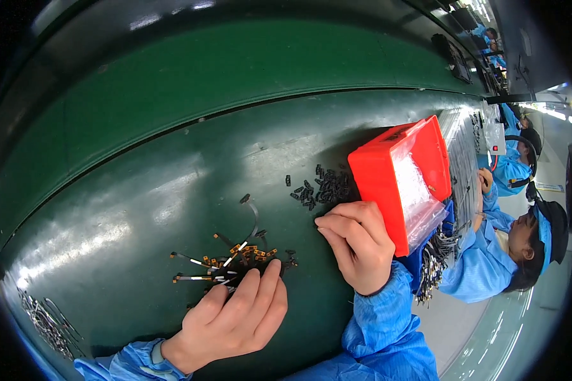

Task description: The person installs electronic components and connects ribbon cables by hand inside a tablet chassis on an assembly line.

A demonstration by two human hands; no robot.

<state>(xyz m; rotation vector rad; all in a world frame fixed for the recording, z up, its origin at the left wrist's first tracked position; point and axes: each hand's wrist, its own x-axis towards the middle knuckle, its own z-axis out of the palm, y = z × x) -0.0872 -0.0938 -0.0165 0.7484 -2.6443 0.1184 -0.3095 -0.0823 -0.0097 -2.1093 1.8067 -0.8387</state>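
Note:
My left hand (232, 314) is over a loose pile of short cables (235, 249) with orange and black ends and white sleeves. Its fingers curl down among them, and the fingertips and whatever they grip are hidden. To its right, my right hand (362, 244) is closed in a pinch, thumb against forefinger, and anything between them is too small to make out. Just beyond that hand lies a heap of small black plastic parts (330, 187). One cable (254, 219) with a black end sticks up out of the pile.
A red bin (378, 171) lined with clear plastic stands right of my right hand. Behind it is a blue bin (415, 263) of cables. More thin cables (47, 324) lie at the green table's far left. Co-workers in blue (483, 260) sit along the right.

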